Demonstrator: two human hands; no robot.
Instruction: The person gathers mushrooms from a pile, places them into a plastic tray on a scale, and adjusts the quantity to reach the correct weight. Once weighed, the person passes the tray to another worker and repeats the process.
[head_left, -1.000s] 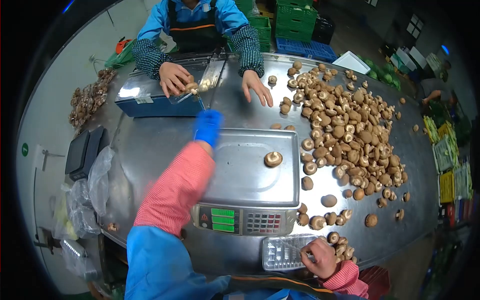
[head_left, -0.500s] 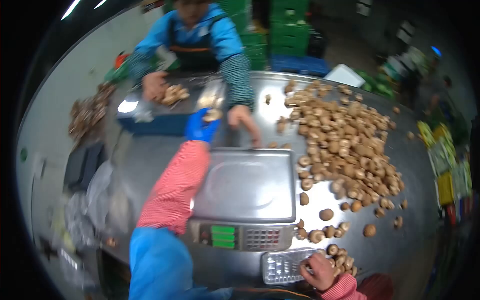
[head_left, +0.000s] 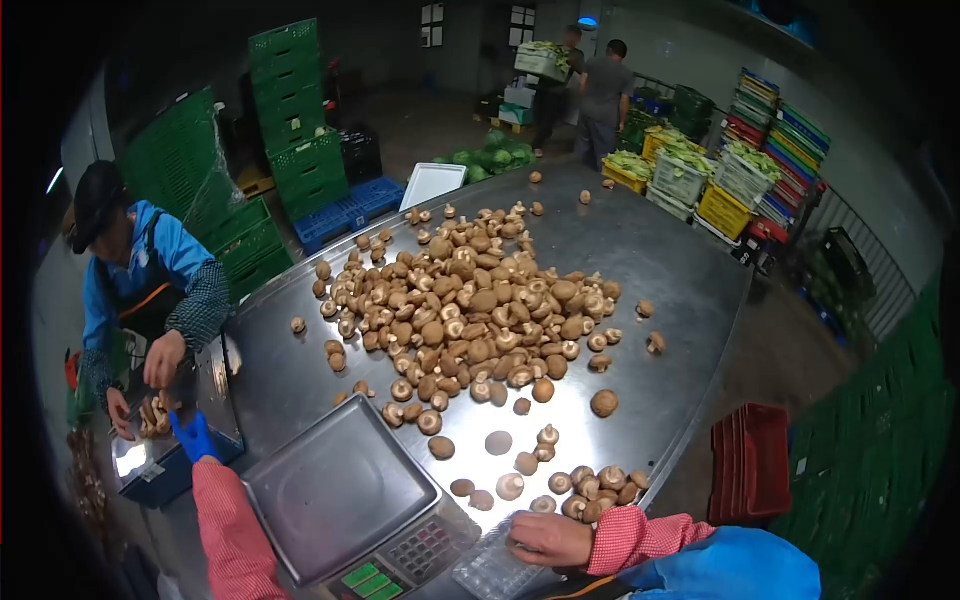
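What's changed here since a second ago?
The camera view has swung right. The mushroom from the scale pan is gone. The gloved left hand, which held a mushroom half a second ago, is at the blue-sided box; its grip is unclear now. The co-worker's hand has drawn back over that box. The right hand stays at the clear plastic tray; the mushroom pile looks unchanged.

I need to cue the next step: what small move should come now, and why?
Probably draw the blue-gloved left hand back toward the clear tray: it reaches out at the blue box, close to a co-worker's hand, while the right hand is on the tray, with loose mushrooms lying nearby.
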